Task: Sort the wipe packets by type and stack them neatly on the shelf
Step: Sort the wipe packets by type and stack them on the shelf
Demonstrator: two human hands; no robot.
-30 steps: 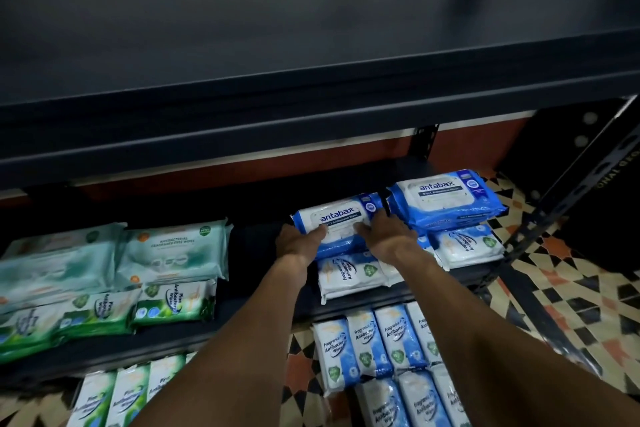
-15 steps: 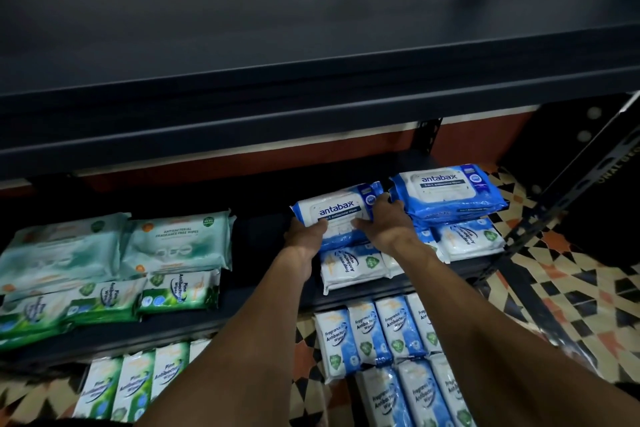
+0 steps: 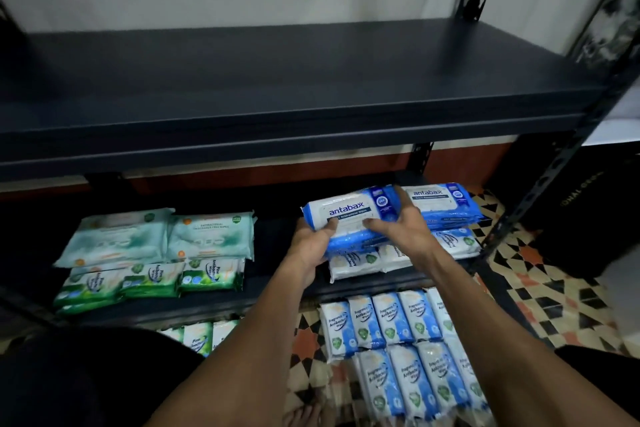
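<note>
My left hand (image 3: 309, 243) and my right hand (image 3: 401, 231) both grip a blue and white antabax wipe packet (image 3: 349, 211), tilted up above small white and blue packets (image 3: 358, 262) on the lower shelf (image 3: 277, 291). A second antabax packet (image 3: 445, 203) lies just to the right on more small packets. Pale green packets (image 3: 159, 236) and green pine packets (image 3: 152, 277) are stacked at the left of the same shelf.
A dark upper shelf (image 3: 294, 94) overhangs the work area. On the patterned floor lie several blue fragrance-free packets (image 3: 398, 340) and green pine packets (image 3: 199, 334). A metal upright (image 3: 540, 191) stands at the right, with a dark box (image 3: 571, 204) beyond it.
The antabax packet has come up off the small packets and tilted toward me in both hands. The camera has tipped upward, showing more of the upper shelf and wall.
</note>
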